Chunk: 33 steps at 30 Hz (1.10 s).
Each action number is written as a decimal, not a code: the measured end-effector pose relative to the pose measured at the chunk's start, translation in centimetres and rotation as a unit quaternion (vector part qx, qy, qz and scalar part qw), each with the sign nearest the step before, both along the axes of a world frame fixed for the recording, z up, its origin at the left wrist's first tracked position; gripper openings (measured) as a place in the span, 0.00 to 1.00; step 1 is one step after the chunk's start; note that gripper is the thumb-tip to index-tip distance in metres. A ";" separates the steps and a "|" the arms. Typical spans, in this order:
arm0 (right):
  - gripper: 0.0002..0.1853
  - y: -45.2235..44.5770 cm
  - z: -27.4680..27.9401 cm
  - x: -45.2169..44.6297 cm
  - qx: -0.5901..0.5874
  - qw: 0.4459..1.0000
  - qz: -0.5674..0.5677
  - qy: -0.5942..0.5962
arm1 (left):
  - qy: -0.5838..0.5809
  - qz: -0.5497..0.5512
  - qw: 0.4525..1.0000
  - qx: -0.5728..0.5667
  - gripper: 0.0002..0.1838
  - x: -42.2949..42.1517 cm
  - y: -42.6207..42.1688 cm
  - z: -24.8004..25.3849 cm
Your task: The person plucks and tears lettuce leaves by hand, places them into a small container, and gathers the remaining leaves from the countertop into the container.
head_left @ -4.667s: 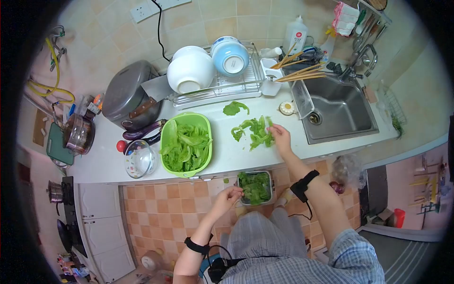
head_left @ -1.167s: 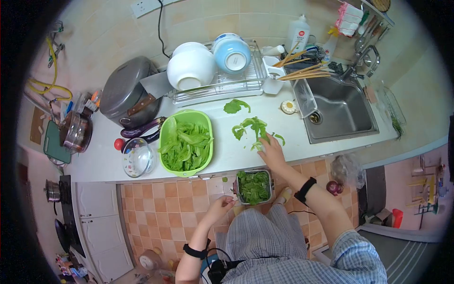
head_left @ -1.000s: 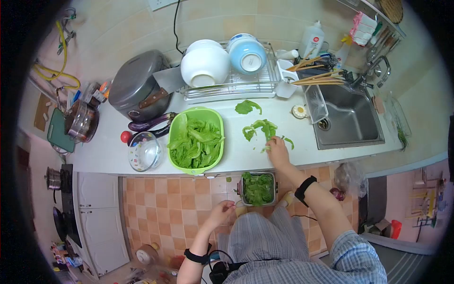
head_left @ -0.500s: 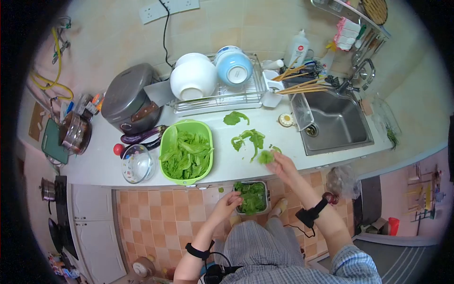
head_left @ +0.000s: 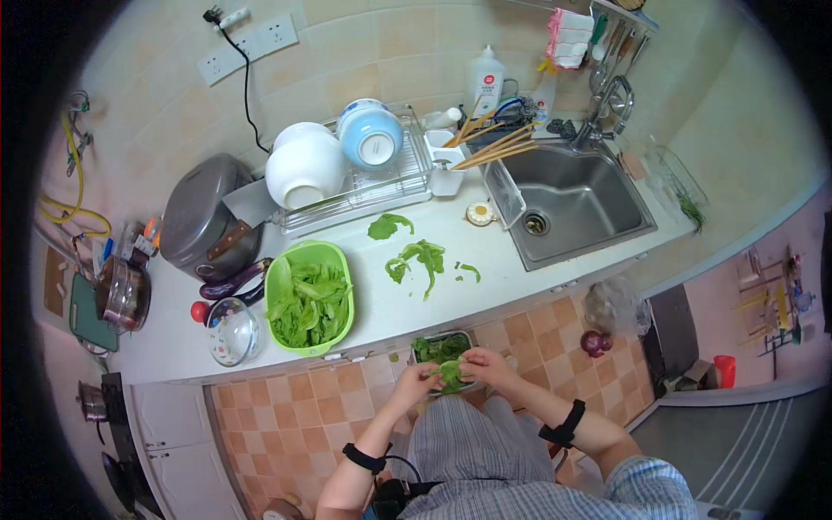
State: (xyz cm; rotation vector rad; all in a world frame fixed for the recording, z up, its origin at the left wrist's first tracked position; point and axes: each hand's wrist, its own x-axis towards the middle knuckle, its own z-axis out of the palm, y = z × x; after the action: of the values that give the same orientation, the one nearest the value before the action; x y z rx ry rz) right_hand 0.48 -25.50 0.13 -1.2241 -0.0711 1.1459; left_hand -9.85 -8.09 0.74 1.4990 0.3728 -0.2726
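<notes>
My left hand (head_left: 418, 382) and my right hand (head_left: 490, 369) are close together in front of the counter, fingers closed on opposite sides of a lettuce leaf (head_left: 451, 376). Just beyond them, below the counter edge, a container (head_left: 472, 339) holds darker leaf pieces (head_left: 439, 348); the leaf and hands partly cover it. On the counter to the left stands a green basket (head_left: 350, 322) full of lettuce leaves (head_left: 310, 299). Torn leaf scraps (head_left: 425, 257) lie on the white surface right of the basket, with another leaf piece (head_left: 389, 225) behind them.
A glass bowl (head_left: 233, 334), eggplants (head_left: 230, 283) and a tomato (head_left: 200, 311) sit left of the basket. Behind are a rice cooker (head_left: 199, 212), a cleaver (head_left: 251, 204) and a dish rack (head_left: 364, 201) with bowls. The sink (head_left: 589, 208) is at right, beside chopsticks (head_left: 494, 152).
My right hand has come down from the counter to meet my left hand above the container; both now grip a leaf. The whole view has shifted and tilted.
</notes>
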 end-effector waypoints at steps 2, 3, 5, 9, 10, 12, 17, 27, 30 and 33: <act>0.14 -0.4 -0.2 0.0 -0.013 0.998 0.019 -0.055 | -0.004 -0.013 1.000 0.009 0.09 -0.2 -0.2 -0.2; 0.14 -0.5 -0.2 -0.1 -0.012 0.998 0.017 -0.054 | -0.007 -0.024 1.000 0.017 0.09 -0.3 -0.3 -0.1; 0.14 -0.6 -0.1 -0.2 -0.030 0.996 0.034 -0.078 | 0.003 -0.053 0.996 0.065 0.09 -0.4 -0.3 0.3; 0.13 -0.9 0.1 -0.4 -0.035 0.998 0.045 -0.035 | 0.009 -0.086 0.992 0.089 0.08 -1.0 -0.4 0.1; 0.13 -0.9 0.5 -0.3 -0.032 0.996 0.068 -0.053 | 0.011 -0.089 0.992 0.088 0.08 -1.1 -0.5 0.3; 0.13 -1.0 0.4 -0.5 -0.031 0.993 0.088 -0.070 | -0.020 -0.065 0.994 0.083 0.08 -1.3 -0.7 0.8; 0.13 -0.5 -2.5 -1.0 0.050 0.982 0.061 -0.173 | 0.010 -0.085 0.993 0.086 0.17 -1.5 -0.4 -0.3; 0.15 1.5 -2.3 -0.1 -0.065 0.929 0.159 -0.327 | 0.021 -0.086 0.984 0.153 0.31 -1.9 -0.1 -2.0; 0.16 1.8 -4.4 0.4 -0.093 0.926 0.182 -0.318 | 0.041 -0.040 0.998 0.019 0.27 -1.8 0.3 -2.4; 0.16 2.4 -4.6 1.0 -0.142 0.888 0.209 -0.384 | 0.056 -0.036 0.996 0.052 0.20 -1.8 0.4 -2.6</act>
State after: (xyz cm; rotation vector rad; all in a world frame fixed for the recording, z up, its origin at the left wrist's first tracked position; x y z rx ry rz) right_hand 1.44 -23.13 -4.48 -1.9379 -0.8260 0.9802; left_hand -11.64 -7.73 -1.89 1.6054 0.4283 -0.4005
